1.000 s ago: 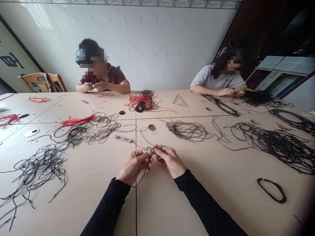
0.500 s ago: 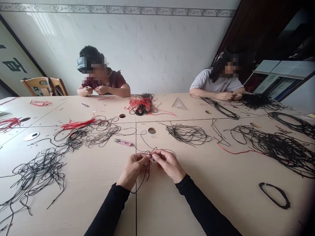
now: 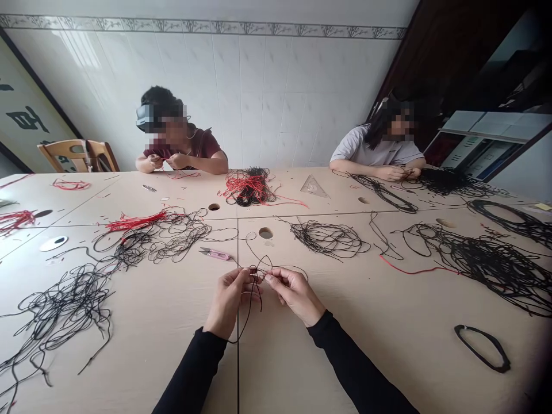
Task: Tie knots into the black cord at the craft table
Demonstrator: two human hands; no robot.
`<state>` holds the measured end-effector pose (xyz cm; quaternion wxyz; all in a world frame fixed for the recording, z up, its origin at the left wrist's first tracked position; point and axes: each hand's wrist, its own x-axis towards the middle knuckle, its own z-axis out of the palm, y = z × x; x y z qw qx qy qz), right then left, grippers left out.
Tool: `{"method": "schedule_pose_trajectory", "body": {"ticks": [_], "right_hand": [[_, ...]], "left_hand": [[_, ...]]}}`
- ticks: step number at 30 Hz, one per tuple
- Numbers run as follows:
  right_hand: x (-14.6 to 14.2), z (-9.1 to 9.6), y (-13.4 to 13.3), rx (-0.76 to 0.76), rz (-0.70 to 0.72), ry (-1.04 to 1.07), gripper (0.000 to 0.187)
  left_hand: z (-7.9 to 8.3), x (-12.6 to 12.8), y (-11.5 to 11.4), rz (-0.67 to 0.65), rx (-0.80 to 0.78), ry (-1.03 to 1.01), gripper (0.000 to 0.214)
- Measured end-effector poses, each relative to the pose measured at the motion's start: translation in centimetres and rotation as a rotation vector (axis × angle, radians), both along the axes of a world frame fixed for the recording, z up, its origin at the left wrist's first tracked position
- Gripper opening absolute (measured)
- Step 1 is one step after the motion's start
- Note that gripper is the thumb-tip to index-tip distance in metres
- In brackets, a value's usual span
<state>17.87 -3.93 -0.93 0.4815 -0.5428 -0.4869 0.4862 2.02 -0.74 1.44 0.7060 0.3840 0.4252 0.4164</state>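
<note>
A thin black cord (image 3: 249, 316) runs between my two hands above the middle of the table, with loops standing up past the fingertips and loose ends hanging below. My left hand (image 3: 232, 296) pinches it between thumb and forefinger. Just to the right, my right hand (image 3: 295, 292) pinches another part of the cord with thumb and index finger. The crossing of the strands between the fingertips is too small to make out. Pink-handled thread snips (image 3: 215, 254) lie beyond my left hand, blades pointing left.
Tangled black cords lie at left (image 3: 64, 310), ahead (image 3: 330, 238) and right (image 3: 478, 261). Red cords (image 3: 135, 219) lie at mid-left. A black band (image 3: 483, 348) rests at front right. A clear set square (image 3: 314, 187) lies further back. Two people work across the table (image 3: 276, 356).
My hands have drawn slightly apart, the left moving a little left, and more of the cord shows between them. The view has tilted slightly upward.
</note>
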Motion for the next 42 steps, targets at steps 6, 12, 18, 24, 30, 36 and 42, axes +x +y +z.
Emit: {"method": "schedule_pose_trajectory", "body": {"ticks": [6, 12, 18, 24, 30, 36, 42], "right_hand": [[0.0, 0.0, 0.1, 0.019, -0.006, -0.029, 0.041], [-0.1, 0.4, 0.0, 0.02, -0.004, -0.039, 0.038], [0.1, 0.2, -0.1, 0.008, -0.009, -0.024, 0.041], [0.2, 0.1, 0.0, -0.012, -0.055, -0.031, 0.037], [0.2, 0.7, 0.0, -0.008, -0.122, -0.062, 0.034], [0.2, 1.3, -0.4, 0.056, -0.133, -0.181, 0.029], [-0.6, 1.6, -0.5, 0.071, -0.035, -0.048, 0.039]], "left_hand": [[0.1, 0.0, 0.2, 0.086, -0.056, -0.034, 0.031], [-0.2, 0.1, 0.0, 0.07, -0.001, -0.043, 0.035], [-0.3, -0.2, 0.3, 0.207, -0.002, -0.03, 0.035], [-0.1, -0.7, 0.8, 0.318, -0.03, -0.038, 0.028], [0.2, -1.7, 1.4, 0.444, -0.021, -0.036, 0.023], [0.4, -1.6, 1.4, 0.429, -0.031, -0.058, 0.024], [0.8, -0.5, 0.3, 0.245, -0.032, -0.089, 0.024]]}}
